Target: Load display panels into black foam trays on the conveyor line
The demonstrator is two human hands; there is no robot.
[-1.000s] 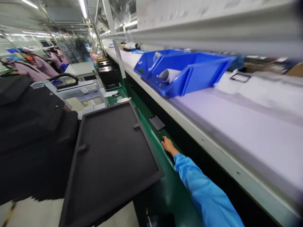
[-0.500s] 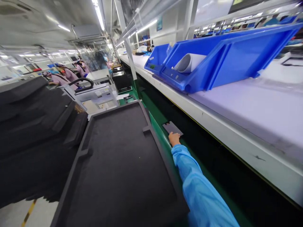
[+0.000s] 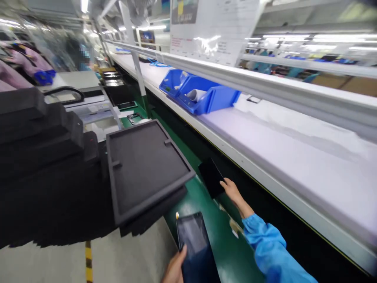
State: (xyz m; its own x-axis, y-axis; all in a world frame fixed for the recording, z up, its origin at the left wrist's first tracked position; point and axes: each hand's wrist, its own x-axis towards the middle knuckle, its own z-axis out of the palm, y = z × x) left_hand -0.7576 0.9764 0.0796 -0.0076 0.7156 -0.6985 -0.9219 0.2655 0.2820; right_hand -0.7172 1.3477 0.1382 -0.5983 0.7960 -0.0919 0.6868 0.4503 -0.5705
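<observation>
My left hand (image 3: 176,267), at the bottom of the view, grips the left edge of a dark, glossy tablet screen (image 3: 196,243). A small white-and-orange tab sticks up at that screen's far left corner. My right hand (image 3: 232,192), in a blue sleeve, holds the near right edge of a second, flat black tablet screen (image 3: 210,177). This one is tilted over the green bench top (image 3: 190,198), its thumb side resting on the dark face. The fingers under both screens are hidden.
A black foam tray (image 3: 147,169) lies on a stack left of my hands, beside more black foam trays (image 3: 53,188). Blue bins (image 3: 203,98) stand on the white shelf (image 3: 244,137) to the right, under a metal rail. Several people in pink work far left.
My left hand has come into view with a tablet screen. My right hand, earlier at a grey-faced panel, now holds a black-faced one. The view has shifted, so trays and bins look smaller.
</observation>
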